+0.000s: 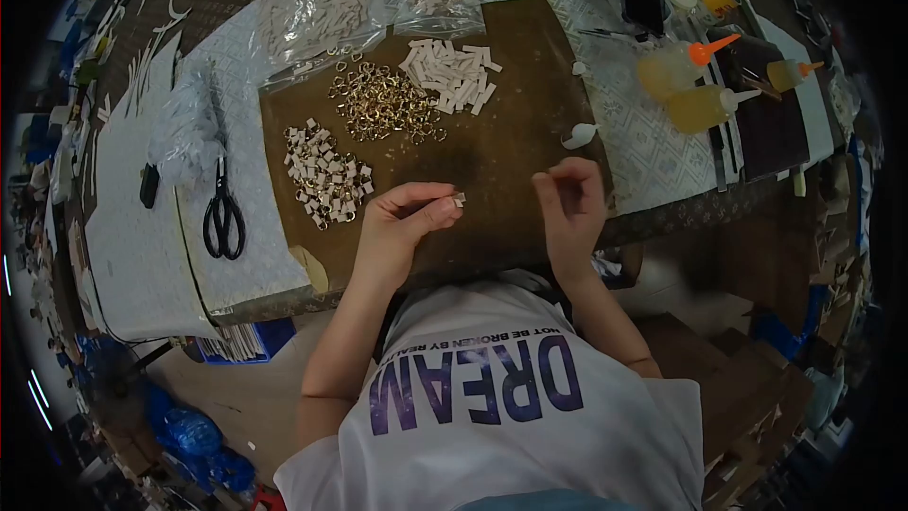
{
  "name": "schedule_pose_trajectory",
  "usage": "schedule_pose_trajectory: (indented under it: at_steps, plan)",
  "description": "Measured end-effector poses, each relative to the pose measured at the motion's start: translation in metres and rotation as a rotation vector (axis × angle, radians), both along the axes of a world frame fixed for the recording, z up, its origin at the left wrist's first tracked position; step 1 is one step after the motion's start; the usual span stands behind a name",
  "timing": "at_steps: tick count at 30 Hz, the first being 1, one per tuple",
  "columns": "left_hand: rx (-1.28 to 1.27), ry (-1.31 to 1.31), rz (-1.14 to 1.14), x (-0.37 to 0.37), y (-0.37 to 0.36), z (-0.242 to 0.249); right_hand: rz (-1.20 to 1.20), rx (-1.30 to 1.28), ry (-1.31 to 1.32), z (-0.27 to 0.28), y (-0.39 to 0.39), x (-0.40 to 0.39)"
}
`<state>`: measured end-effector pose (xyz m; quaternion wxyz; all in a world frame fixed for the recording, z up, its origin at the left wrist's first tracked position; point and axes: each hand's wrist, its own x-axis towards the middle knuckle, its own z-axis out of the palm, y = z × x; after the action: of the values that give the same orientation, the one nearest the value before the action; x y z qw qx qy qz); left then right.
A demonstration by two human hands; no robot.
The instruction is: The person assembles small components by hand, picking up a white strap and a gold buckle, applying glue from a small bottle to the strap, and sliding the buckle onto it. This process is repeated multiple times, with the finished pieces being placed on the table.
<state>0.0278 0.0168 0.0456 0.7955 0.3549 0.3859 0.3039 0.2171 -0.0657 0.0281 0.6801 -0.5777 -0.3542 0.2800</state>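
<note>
My left hand [405,218] pinches a small white piece [459,199] between thumb and fingertips, over the near edge of a brown board [511,142]. My right hand [570,197] rests on the board a little to the right, fingers curled, with nothing visible in it. On the board lie a heap of gold rings [383,104], a pile of white strips [454,71] and a pile of finished white-and-ring pieces [324,175] at the left.
Black scissors [224,213] lie on white paper at the left. Clear bags [322,5] of parts sit behind the board. Glue bottles [700,106] with nozzles stand at the right, and a small white cap [579,135] lies near the board's right edge.
</note>
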Motion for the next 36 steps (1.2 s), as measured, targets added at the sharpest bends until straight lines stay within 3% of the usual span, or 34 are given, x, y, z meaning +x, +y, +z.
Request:
schedule_pose_trajectory:
  at_steps: [3,7,10,14,18,21,36]
  plan:
    - [-0.088,-0.044,0.0,0.001,0.002,-0.003,-0.354,-0.093,-0.457,-0.011,0.001,0.029]
    - [-0.11,-0.068,-0.018,0.003,0.004,-0.004,-0.252,-0.166,-0.379,-0.016,0.011,0.045]
    - [-0.1,-0.044,0.0,-0.001,0.003,0.002,-0.047,-0.253,-0.291,-0.021,0.012,0.055]
    - [-0.045,-0.021,0.043,-0.004,0.003,0.007,0.079,0.041,0.084,-0.003,0.01,0.032]
    - [0.023,0.029,0.054,-0.006,0.0,0.01,0.29,-0.078,-0.315,0.028,-0.002,0.016]
    - [0.037,0.045,0.062,-0.008,0.0,0.01,0.335,-0.066,-0.46,0.037,-0.002,0.006]
    - [0.059,0.05,0.088,-0.011,-0.006,0.012,0.36,-0.068,-0.589,0.048,0.001,-0.006]
